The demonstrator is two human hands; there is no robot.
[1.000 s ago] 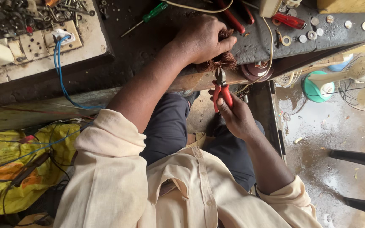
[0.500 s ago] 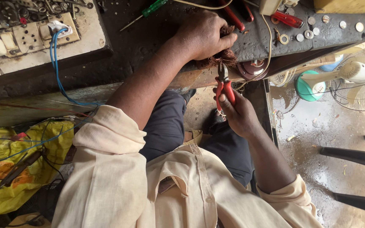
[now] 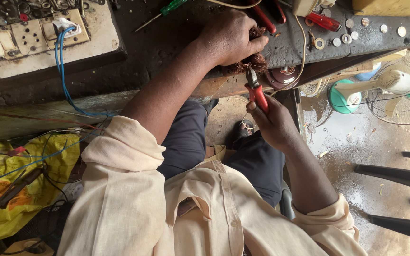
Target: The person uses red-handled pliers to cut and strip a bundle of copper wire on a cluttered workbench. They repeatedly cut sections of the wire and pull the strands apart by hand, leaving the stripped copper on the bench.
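Observation:
My left hand (image 3: 228,38) grips a bundle of copper-brown winding wire (image 3: 256,60) at the front edge of the dark workbench (image 3: 167,52). My right hand (image 3: 275,124) holds red-handled cutting pliers (image 3: 256,90), handles squeezed together. The pliers' jaws point up and touch the lower side of the wire bundle. Most of the bundle is hidden under my left fingers. A round dark motor part (image 3: 285,76) sits just right of the bundle.
On the bench lie a green-handled screwdriver (image 3: 167,11), red-handled tools (image 3: 326,21), several washers (image 3: 352,29) and a socket board with a blue cable (image 3: 62,61). Table fans (image 3: 395,90) stand on the wet floor at right. A yellow bag with wires (image 3: 20,185) lies at left.
My right hand has brought the pliers up and slightly right until the jaws meet the wire bundle. My left hand keeps its hold.

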